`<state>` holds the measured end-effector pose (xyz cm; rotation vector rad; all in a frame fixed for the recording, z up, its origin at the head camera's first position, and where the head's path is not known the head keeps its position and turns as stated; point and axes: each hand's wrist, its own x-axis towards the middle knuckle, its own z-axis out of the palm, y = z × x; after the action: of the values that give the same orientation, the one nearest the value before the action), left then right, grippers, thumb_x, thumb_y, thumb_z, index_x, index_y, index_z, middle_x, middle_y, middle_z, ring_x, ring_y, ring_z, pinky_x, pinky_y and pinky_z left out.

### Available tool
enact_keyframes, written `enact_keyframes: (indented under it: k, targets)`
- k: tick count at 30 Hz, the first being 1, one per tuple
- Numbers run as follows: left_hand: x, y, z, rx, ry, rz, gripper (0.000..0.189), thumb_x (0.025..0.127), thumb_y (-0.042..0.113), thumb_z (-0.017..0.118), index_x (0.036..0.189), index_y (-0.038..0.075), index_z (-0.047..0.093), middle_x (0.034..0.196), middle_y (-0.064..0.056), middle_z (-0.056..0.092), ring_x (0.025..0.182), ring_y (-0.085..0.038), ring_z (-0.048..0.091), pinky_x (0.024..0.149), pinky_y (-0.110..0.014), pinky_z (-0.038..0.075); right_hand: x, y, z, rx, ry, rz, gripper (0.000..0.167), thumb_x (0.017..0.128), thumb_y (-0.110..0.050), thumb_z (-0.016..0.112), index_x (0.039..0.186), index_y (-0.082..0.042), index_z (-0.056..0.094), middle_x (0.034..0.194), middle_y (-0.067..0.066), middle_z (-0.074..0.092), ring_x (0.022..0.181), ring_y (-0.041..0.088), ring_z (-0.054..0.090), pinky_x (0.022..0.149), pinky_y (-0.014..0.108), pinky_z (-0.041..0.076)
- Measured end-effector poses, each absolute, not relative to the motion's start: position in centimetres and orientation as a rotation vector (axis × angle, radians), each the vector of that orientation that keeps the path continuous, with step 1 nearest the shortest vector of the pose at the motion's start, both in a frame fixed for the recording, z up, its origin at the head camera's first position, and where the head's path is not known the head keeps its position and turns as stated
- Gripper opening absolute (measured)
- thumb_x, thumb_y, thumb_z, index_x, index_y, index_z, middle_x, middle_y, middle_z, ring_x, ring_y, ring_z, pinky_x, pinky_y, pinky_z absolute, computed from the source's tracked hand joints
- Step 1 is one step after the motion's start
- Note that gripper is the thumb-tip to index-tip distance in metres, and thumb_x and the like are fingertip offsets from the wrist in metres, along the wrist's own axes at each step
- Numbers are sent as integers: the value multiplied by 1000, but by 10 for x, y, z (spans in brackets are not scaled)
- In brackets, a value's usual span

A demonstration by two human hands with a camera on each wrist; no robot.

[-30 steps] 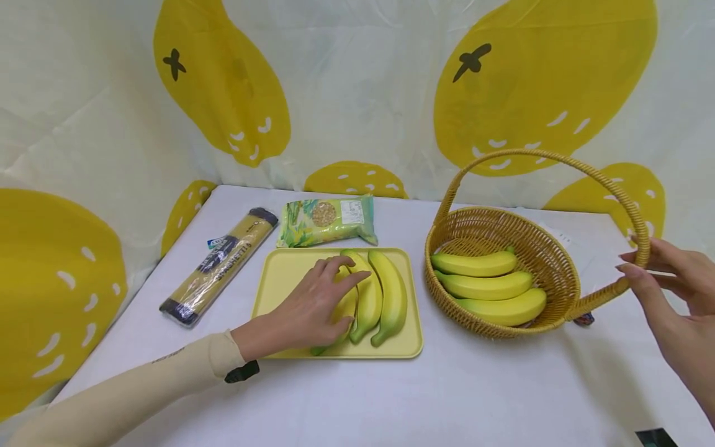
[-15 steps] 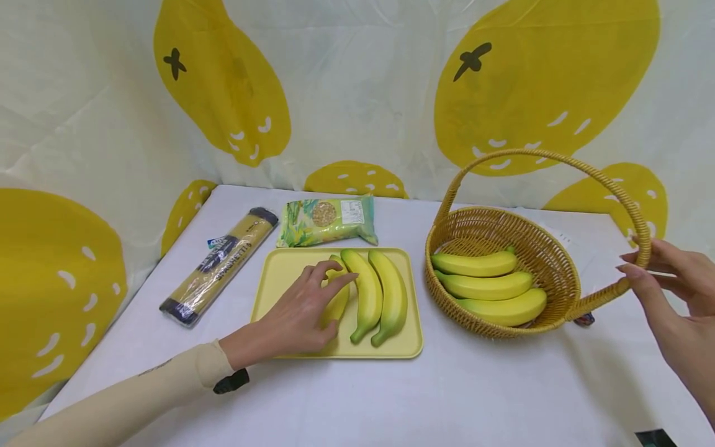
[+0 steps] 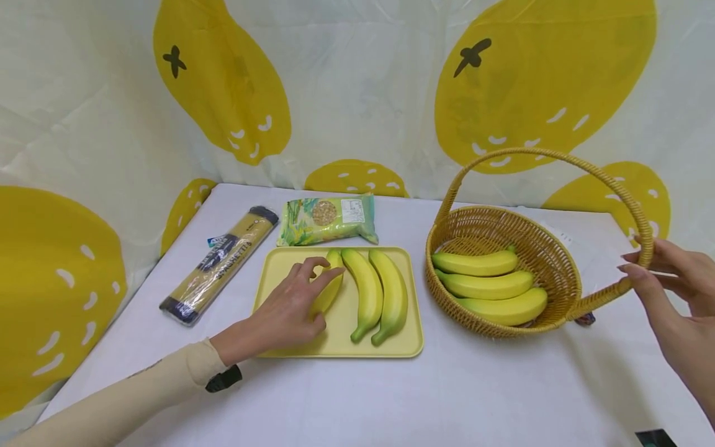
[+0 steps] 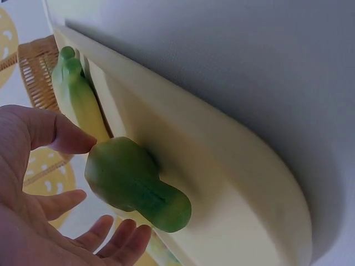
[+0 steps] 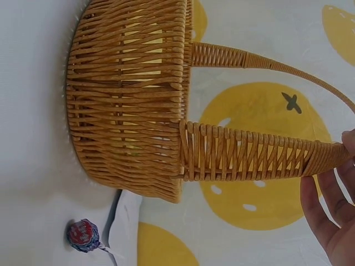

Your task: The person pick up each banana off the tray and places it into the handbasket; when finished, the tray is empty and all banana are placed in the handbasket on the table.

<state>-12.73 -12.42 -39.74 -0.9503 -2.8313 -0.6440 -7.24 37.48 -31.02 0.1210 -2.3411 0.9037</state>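
Note:
My left hand (image 3: 287, 307) is over the left part of a yellow tray (image 3: 268, 273), its fingers and thumb around a banana (image 3: 329, 295). In the left wrist view the thumb touches that banana's green end (image 4: 125, 174), while the other fingers curve along beyond it. Two more bananas (image 3: 371, 298) lie side by side on the tray, to the right of the hand. With thumb and fingertips my right hand (image 3: 678, 288) holds the arched handle (image 5: 249, 152) of a wicker basket (image 3: 558, 267). Inside the basket lie three bananas (image 3: 483, 285).
A spaghetti pack (image 3: 220, 267) lies slanted to the left of the tray. Behind the tray is a green printed food bag (image 3: 329, 219). A wrapped lollipop (image 5: 83, 235) sits beside the basket. A fruit-print cloth (image 3: 363, 93) hangs at the back of the white table (image 3: 380, 397).
My left hand has moved left along the tray, and the leftmost banana has shifted left with it, widening the gap to the other two. The right hand and basket stay in place.

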Motion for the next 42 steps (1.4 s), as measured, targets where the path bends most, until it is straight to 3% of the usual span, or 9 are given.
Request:
enact_keyframes:
  k: [18,30,42]
  targets:
    - [-133,-130,-399,-809,-2917,-601,85,73,2,71,156,9,50,144,-18,46,105,-32,52,66,-34,47,-73,376,-310,207,-2320,931,51,97,16,63,145,-1,63,118,-26,60,113,-3,55,96,7,39]
    - [-141,-134,-397,-731,-3006,-645,84,76,2,72,157,10,49,146,-18,46,117,-35,54,75,-41,50,-71,376,-309,150,-2345,905,53,98,16,62,147,-3,61,118,-29,57,114,-4,52,98,7,38]
    - [-145,-136,-400,-761,-3006,-689,84,77,0,70,158,9,48,140,-19,50,114,-34,56,90,-47,51,-71,376,-309,188,-2327,926,52,98,15,62,146,-3,62,118,-26,59,113,-3,54,97,8,39]
